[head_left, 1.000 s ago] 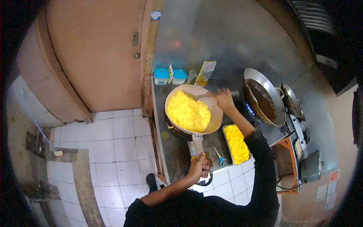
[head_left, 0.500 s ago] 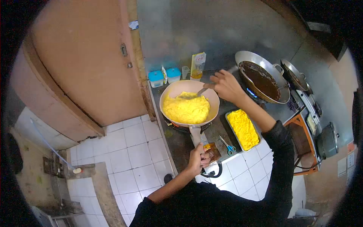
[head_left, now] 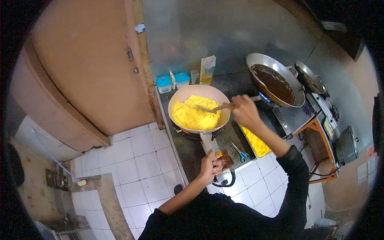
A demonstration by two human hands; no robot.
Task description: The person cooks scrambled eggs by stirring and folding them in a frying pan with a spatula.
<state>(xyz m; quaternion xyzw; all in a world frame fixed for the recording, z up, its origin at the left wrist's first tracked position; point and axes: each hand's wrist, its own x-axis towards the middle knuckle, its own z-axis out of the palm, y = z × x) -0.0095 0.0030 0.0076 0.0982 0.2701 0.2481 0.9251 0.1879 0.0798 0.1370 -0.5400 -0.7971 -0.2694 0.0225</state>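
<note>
A pale frying pan [head_left: 202,89] stands on the burner, full of soft yellow scrambled egg [head_left: 190,116]. My left hand [head_left: 211,167] is wrapped round the pan's handle [head_left: 207,143] near the counter's front edge. Gripped in my right hand [head_left: 244,110] is a spatula [head_left: 221,107], its blade down in the egg. Below my right forearm lies a metal tray [head_left: 264,156] holding more of the yellow egg, partly hidden by the arm. Blue-handled scissors [head_left: 241,153] rest on the counter between pan and tray.
A large wok [head_left: 256,61] of dark liquid stands on a lit burner at the back right, with another wok [head_left: 309,76] beyond it. Blue-lidded tubs [head_left: 164,83], a clear cup [head_left: 194,77] and a pouch of yellow liquid [head_left: 207,71] line the back wall. A door [head_left: 84,72] is at left.
My right hand has moved right and slightly down, drawing the spatula through the egg toward the pan's right side. My left hand stays on the handle.
</note>
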